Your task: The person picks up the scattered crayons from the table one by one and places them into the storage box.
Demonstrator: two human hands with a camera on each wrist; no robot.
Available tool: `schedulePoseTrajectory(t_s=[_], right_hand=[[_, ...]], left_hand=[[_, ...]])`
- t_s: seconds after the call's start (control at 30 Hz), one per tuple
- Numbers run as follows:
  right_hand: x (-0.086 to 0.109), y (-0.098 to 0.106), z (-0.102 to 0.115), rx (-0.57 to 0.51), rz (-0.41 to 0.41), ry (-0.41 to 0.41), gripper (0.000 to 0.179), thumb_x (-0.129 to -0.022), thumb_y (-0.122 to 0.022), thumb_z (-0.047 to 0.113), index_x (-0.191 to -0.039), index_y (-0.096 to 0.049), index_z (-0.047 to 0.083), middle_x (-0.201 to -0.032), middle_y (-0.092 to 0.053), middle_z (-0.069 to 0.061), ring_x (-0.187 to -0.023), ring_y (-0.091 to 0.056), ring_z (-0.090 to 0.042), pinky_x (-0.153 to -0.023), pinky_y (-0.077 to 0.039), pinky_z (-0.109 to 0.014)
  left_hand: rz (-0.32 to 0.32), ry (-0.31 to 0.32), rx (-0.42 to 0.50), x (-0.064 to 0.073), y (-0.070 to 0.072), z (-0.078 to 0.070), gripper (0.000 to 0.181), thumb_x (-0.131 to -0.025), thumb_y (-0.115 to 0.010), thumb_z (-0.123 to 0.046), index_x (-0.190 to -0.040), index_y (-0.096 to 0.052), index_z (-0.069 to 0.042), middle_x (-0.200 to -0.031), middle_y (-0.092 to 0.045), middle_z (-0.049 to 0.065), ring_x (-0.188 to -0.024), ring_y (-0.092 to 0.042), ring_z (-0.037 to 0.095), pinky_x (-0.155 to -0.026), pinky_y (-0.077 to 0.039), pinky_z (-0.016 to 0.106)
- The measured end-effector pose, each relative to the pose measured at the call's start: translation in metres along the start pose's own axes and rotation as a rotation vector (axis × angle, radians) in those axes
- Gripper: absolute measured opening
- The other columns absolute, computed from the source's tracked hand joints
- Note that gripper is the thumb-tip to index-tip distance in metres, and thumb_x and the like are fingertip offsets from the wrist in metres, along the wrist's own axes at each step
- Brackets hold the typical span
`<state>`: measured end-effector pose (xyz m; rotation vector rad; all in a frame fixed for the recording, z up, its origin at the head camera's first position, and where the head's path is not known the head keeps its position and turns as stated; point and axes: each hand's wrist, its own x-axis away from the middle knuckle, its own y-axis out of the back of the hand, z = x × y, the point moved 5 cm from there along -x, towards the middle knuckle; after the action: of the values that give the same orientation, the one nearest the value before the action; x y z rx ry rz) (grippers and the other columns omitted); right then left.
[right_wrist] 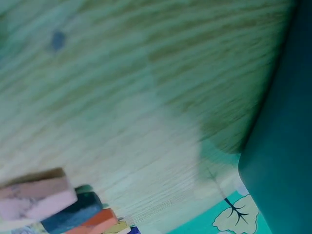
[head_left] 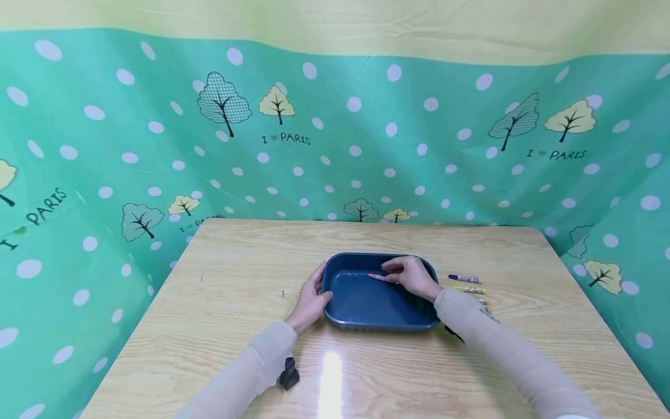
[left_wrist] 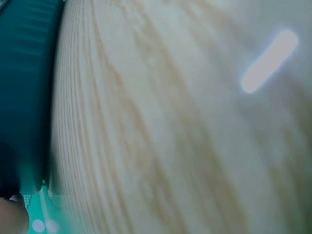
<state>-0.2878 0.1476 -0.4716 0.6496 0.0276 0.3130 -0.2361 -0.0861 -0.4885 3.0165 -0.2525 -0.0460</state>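
Observation:
A dark blue rectangular tray sits on the wooden table. At its left end my left hand grips the wall, with the thumb over the rim and the fingers along the outside. Inside the tray, my right hand pinches a pink-tipped crayon above the floor of the tray, its coloured end pointing left. Both wrist views catch the tray's outer wall, and a fingertip shows at the lower left of the left wrist view.
Right of the tray lie several crayons, among them a purple one and a yellow one; the right forearm partly covers the nearer ones. An orange crayon shows in the right wrist view. A green dotted curtain hangs behind the table.

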Motion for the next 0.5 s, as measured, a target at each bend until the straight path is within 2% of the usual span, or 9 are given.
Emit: schedulePoseTrajectory(t_s=[0.27, 0.5], right_hand=[[0.0006, -0.0009, 0.0006, -0.021, 0.011, -0.017, 0.034, -0.082, -0.064, 0.005, -0.116, -0.063, 0.005, -0.113, -0.065, -0.012, -0.1, -0.062, -0.022, -0.073, -0.056, -0.029], [0.0011, -0.0016, 0.0032, -0.037, 0.01, -0.027, 0.031, -0.084, -0.063, 0.009, -0.115, -0.064, 0.006, -0.111, -0.066, -0.011, -0.096, -0.064, -0.02, -0.072, -0.056, -0.028]], left_hand=[[-0.008, 0.002, 0.006, 0.0006, 0.0005, 0.0016, 0.075, -0.078, -0.044, 0.014, -0.146, -0.016, -0.001, -0.151, -0.02, 0.019, -0.135, -0.026, 0.035, -0.109, -0.026, 0.046], [-0.025, 0.037, -0.003, 0.002, 0.0013, 0.0004, 0.075, -0.079, -0.044, 0.013, -0.147, -0.015, -0.004, -0.151, -0.019, 0.017, -0.135, -0.026, 0.035, -0.109, -0.027, 0.045]])
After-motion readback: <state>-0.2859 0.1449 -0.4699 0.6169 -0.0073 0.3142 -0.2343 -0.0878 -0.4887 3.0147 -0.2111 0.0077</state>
